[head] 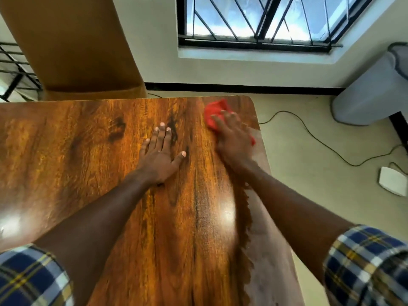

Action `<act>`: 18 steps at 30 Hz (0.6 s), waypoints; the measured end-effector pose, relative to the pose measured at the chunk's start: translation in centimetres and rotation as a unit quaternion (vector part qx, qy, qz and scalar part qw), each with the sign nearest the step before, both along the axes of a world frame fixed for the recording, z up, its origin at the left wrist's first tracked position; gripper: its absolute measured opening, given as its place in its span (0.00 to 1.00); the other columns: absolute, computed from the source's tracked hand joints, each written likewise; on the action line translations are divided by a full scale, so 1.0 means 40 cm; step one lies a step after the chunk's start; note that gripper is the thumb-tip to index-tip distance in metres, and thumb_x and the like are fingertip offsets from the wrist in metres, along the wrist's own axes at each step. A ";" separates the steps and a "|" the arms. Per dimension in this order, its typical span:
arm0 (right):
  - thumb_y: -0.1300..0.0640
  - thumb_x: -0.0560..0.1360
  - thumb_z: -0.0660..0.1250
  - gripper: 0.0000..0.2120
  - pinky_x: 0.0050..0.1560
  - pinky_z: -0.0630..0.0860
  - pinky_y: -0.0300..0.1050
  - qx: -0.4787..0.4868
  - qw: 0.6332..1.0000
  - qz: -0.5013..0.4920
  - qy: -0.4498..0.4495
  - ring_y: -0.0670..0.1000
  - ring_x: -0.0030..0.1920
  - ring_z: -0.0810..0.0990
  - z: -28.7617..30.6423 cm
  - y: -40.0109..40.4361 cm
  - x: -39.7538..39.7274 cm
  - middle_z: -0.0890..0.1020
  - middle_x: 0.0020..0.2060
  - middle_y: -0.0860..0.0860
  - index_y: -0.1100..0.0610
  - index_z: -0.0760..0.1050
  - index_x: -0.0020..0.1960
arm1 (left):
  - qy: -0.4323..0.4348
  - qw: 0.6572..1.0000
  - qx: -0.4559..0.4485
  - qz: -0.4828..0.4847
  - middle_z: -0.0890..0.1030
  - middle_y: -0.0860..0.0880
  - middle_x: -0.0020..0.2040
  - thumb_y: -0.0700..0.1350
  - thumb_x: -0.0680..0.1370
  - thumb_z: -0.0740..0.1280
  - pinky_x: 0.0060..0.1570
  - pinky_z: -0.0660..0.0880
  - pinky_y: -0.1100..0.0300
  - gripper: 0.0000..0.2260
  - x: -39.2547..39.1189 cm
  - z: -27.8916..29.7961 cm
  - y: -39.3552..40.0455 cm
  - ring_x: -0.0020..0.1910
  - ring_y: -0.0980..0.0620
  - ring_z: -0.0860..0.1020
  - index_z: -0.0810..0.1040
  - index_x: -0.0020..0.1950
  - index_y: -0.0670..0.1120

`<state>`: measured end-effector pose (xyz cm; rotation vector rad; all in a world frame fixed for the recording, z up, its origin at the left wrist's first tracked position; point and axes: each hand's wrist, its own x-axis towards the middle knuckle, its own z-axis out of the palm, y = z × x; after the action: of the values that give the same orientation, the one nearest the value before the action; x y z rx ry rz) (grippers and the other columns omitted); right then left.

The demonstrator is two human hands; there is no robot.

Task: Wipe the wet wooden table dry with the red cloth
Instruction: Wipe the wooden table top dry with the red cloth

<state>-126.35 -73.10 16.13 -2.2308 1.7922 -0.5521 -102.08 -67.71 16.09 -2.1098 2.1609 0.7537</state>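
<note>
The wooden table (77, 151) fills the lower left, glossy with dark grain. My right hand (234, 140) presses flat on the red cloth (215, 112) near the table's far right corner; the cloth shows past my fingertips and a bit at the hand's right side. My left hand (160, 155) lies flat on the table's middle, fingers spread, holding nothing. A duller, paler strip (265, 250) with a ragged boundary runs along the table's right edge under my right forearm. Both hands look motion-blurred at the edges.
A tan chair back (72, 45) stands behind the table's far edge. On the floor to the right lie a black cable (318, 140), a white box (393, 181) and a grey appliance (373, 93). A barred window (260, 21) is on the far wall.
</note>
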 end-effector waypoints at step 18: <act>0.53 0.81 0.69 0.30 0.77 0.63 0.68 -0.009 0.998 0.053 0.020 0.60 0.83 0.59 0.003 0.217 0.106 0.66 0.82 0.53 0.47 0.67 0.82 | -0.010 1.000 0.006 0.017 0.30 0.49 0.83 0.68 0.83 0.47 0.80 0.36 0.47 0.39 -0.018 0.023 0.007 0.83 0.49 0.33 0.35 0.84 0.49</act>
<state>-122.11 -64.44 16.23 -2.3472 1.6825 -0.5079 -102.81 -67.42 17.03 -2.1443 2.1087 0.7427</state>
